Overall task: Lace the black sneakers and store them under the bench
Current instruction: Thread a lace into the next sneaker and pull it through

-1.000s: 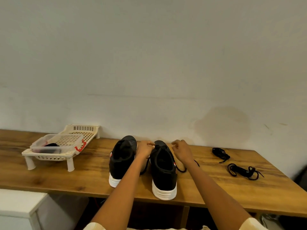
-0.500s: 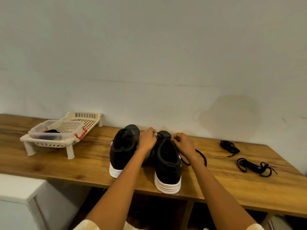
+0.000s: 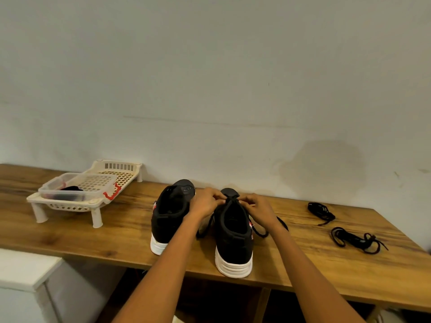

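Two black sneakers with white soles stand side by side on the wooden bench (image 3: 116,236), heels toward me. The left sneaker (image 3: 169,213) has no lace that I can see. Over the front of the right sneaker (image 3: 234,238), my left hand (image 3: 206,202) and my right hand (image 3: 258,209) meet, each pinching the black lace (image 3: 262,233) at its eyelets. One loose end of the lace trails right onto the bench, the other hangs between the shoes. My fingers hide the eyelets.
Two loose black laces lie at the right, one coil (image 3: 320,210) further back, another (image 3: 356,238) nearer. A cream plastic rack (image 3: 70,205) holding a clear lidded box (image 3: 77,190) stands at the left. The wall runs right behind the bench. A white cabinet (image 3: 25,269) sits below left.
My two hands have drawn closer together over the front of the right sneaker. The view has tilted, so the bench sits higher in frame.
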Motion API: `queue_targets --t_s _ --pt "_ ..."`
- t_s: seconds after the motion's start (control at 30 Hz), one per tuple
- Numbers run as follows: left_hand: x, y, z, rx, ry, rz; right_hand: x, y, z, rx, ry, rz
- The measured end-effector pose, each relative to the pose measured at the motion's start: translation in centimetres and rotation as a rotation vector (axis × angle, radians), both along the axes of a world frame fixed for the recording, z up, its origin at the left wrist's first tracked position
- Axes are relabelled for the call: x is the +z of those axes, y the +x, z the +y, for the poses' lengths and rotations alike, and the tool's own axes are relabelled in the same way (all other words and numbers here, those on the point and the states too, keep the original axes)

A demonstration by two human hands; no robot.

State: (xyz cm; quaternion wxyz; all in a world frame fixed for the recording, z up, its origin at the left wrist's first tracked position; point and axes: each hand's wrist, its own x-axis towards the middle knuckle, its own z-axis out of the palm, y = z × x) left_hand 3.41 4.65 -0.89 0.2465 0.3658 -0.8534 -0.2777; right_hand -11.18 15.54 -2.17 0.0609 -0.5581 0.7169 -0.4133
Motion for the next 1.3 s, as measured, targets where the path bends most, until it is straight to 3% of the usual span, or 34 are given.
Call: queue_targets --t_s 0.1,0.27,0.4,0.53,0.63,0.9,1.0,1.13,1.2,1.3 --pt "-0.1 -0.1 0.3 0.06 -0.084 -0.017 0.4 0.2 0.4 0.014 0.045 0.064" --pt "0.2 -0.4 0.1 -0.007 -0.085 -0.077 0.5 1.0 -0.8 -0.206 0.135 0.26" --pt "-0.2 -0.2 0.0 -0.029 0.014 -0.026 -0.1 0.7 -0.7 -0.265 0.067 0.136" --pt "-0.4 0.1 -0.5 -0.058 0.195 0.067 -0.4 0.2 -0.3 -0.177 0.022 0.05" --pt "-0.6 0.1 -0.4 -0.021 0.153 0.106 -0.3 0.1 0.0 -0.109 0.03 0.069" --pt "-0.6 -0.1 0.2 0.094 0.051 0.128 -0.4 0.5 -0.4 -0.222 0.009 -0.001" --pt "-0.4 0.2 0.4 0.077 0.128 0.231 -0.2 0.8 0.2 -0.149 -0.082 -0.129" --pt "0.3 0.8 0.7 -0.095 0.293 0.215 0.1 1.0 1.3 0.031 -0.055 -0.251" --pt "0.5 1.0 1.0 -0.137 0.323 0.214 0.1 0.7 1.3 0.037 -0.031 -0.237" --pt "0.2 0.6 1.1 -0.057 0.186 0.132 0.4 0.7 1.1 0.011 0.026 -0.073"
